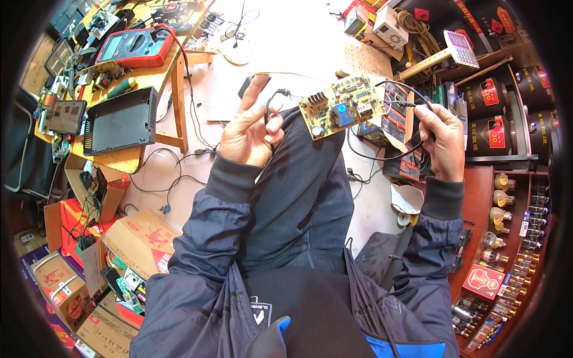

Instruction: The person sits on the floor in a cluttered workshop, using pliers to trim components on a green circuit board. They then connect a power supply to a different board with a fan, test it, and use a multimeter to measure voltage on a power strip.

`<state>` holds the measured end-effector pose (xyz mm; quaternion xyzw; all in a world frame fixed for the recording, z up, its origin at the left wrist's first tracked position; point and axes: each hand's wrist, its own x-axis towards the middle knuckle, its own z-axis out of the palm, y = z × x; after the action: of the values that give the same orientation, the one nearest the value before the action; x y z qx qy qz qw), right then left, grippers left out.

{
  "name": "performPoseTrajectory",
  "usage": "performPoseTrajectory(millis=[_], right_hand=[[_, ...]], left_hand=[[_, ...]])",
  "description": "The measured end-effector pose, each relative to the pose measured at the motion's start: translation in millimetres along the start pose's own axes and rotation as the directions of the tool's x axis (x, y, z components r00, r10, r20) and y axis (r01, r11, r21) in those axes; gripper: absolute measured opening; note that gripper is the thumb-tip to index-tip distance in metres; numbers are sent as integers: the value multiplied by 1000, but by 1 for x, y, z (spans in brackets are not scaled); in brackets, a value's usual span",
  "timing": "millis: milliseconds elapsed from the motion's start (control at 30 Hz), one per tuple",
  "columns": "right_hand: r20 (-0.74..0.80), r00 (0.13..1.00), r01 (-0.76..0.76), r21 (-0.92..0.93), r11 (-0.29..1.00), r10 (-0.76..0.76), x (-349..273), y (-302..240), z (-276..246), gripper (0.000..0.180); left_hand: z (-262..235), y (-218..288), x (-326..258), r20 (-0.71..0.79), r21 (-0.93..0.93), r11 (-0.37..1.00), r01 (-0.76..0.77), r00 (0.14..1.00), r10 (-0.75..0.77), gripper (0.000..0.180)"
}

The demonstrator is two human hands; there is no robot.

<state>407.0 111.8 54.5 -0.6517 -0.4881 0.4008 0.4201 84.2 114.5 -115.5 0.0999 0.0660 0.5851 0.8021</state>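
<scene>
A yellowish circuit board [322, 113] with a blue block-shaped part and several small components hangs between my hands, above my knee. Black cables are joined to its left and right ends by thin wires. My left hand [248, 134] is closed on the left cable [273, 95], thumb and lower fingers around it while the index finger points up. Pinched between the fingers of my right hand [443, 137] is the right cable [391, 158], which loops below the board. Neither hand touches the board itself.
At the left, a workbench [122, 162] holds a red multimeter [136, 48], a black plastic housing [120, 121] and a green-handled screwdriver [122, 88]. Cardboard boxes [143, 238] stand below it. Cables [169, 185] trail over the floor. To the right are a mallet [427, 62] and shelves of components [501, 200].
</scene>
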Motion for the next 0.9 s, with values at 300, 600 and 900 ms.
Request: performPoseTrajectory(millis=[300,600,900], right_hand=[[10,1000,17,-36,999,-16,4,1,-4,9],[-8,1000,13,-46,999,-13,14,5,-8,9],[-25,1000,-3,-37,999,2,22,9,-7,9]], left_hand=[[16,16,5,89,1,1000,-28,996,28,63],[11,14,26,121,33,999,3,993,-7,66],[14,9,26,65,89,996,-18,998,13,70]])
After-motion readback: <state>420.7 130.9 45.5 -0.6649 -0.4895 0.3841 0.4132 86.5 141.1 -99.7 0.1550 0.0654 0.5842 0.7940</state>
